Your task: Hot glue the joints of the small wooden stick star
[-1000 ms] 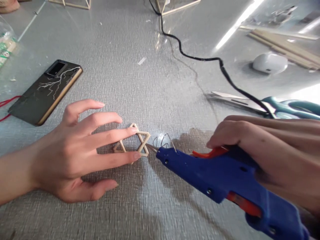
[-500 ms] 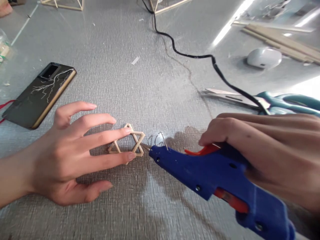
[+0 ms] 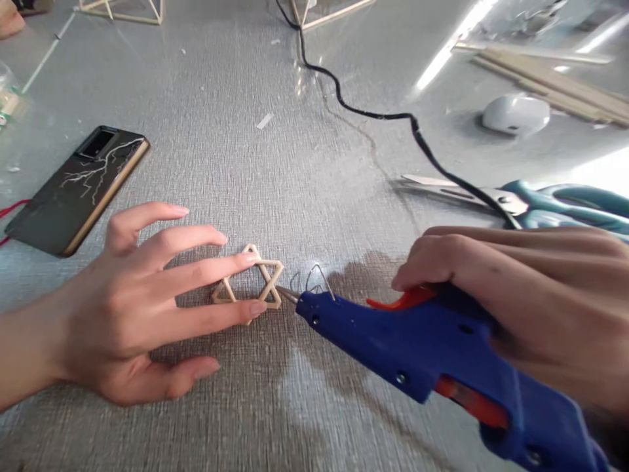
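Note:
A small star-shaped frame of thin wooden sticks (image 3: 268, 280) lies flat on the grey textured table. My left hand (image 3: 142, 295) is spread over it, two fingertips pressing on its sticks while the thumb and the other fingers stay apart. A blue hot glue gun (image 3: 393, 341) with an orange trigger is gripped by my right hand (image 3: 531, 295), whose finger rests by the trigger. The gun's metal nozzle points left, its tip at or very near the star's right-hand stick crossing. A bent wire stand sticks up near the nozzle.
Left of centre lies a dark phone (image 3: 78, 190). Scissors with teal handles (image 3: 515, 200) lie at right, crossed by a black cord (image 3: 344, 98). Farther back are a white earbud case (image 3: 515, 115), flat wooden strips (image 3: 550, 82) and stick frames (image 3: 122, 16).
The glue gun has shifted slightly right and down, its nozzle drawn back a little from the star. The left hand and the star have stayed in place.

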`<state>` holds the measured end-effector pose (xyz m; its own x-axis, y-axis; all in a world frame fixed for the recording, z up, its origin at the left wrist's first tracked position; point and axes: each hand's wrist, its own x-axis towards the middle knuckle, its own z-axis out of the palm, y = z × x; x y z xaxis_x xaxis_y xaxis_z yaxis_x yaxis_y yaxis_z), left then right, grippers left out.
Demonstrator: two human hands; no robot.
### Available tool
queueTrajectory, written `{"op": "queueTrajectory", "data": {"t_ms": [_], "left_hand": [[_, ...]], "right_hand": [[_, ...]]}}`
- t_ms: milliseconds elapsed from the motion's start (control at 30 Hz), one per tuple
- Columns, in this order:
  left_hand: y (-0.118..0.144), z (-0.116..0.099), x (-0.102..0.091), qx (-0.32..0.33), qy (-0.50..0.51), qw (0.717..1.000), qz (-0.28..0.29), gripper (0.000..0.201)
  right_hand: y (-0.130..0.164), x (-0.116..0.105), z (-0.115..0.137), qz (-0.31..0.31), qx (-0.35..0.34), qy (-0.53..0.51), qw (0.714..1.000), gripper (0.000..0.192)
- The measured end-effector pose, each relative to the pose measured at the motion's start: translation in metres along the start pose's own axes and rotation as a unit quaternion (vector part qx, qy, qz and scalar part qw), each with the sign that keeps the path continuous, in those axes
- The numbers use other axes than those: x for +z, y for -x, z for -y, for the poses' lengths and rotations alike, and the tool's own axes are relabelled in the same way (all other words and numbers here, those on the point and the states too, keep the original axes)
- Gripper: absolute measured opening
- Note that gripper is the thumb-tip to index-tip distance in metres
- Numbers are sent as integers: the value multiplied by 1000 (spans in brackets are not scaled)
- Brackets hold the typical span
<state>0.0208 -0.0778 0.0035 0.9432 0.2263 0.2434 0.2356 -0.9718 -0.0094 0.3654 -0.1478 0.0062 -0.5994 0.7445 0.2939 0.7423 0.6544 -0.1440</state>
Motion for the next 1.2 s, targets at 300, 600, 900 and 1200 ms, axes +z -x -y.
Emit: {"op": "queueTrajectory", "data": {"t_ms": [300,600,900,1200], "left_hand": [[0,1,0,0,-2,1000,3,42],[-1,0,0,-1,9,1000,-2,42],[-2,-1,0,-7,12,1000,-1,41],[-2,-2,-1,-10,14,1000,-2,40]], "right_hand": [[9,1,4,9,36,60,998,19],[19,8,4,2,47,92,995,26],[1,-3,8,6,36,30,999,8],[-3,-6,11,26,38,34,998,7]]}}
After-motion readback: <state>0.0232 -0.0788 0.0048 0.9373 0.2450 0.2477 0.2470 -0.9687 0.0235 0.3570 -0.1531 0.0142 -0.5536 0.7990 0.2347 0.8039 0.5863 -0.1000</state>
